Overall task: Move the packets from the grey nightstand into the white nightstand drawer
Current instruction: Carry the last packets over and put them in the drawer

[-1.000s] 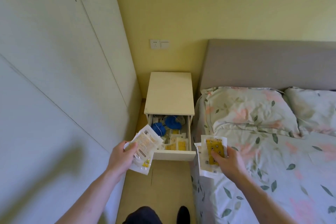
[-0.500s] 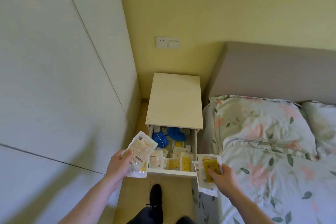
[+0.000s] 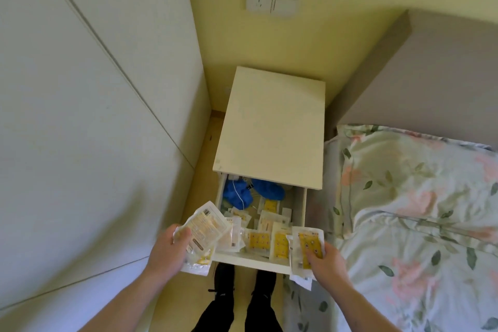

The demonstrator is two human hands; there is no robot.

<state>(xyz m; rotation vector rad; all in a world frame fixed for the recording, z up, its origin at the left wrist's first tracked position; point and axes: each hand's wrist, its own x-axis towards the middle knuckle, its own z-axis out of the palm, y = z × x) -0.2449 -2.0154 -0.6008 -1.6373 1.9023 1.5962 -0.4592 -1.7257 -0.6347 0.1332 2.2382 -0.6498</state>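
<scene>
Far left: tall white wardrobe doors (image 3: 80, 116) leave only a narrow floor strip, which probably accounts for the person standing square to the open drawer, black shoes (image 3: 242, 286) just short of its front. The left hand (image 3: 167, 249) holds a fanned stack of clear plastic packets with pale yellow printed inserts (image 3: 204, 234); thumb on top, fingers curled beneath, so the stack is pinched by its near end and its free end overhangs the drawer's left front corner, seemingly ready to drop in. Centre: the white nightstand (image 3: 269, 127) stands against the yellow wall, its top bare. Its pulled-out white drawer (image 3: 250, 260) already contains loose yellow-and-white packets (image 3: 260, 240) toward the front and crumpled blue fabric items (image 3: 237, 194) at the back. Right: the right hand (image 3: 327, 257) grips a second stack of white-edged packets with a yellow dotted panel (image 3: 310, 246), thumb pressing the top face; this stack sits at the drawer's right front corner, partly over the floral bedsheet (image 3: 404, 250). The grey nightstand is not in view. Judgement: transport is complete and release into the drawer is pending.
</scene>
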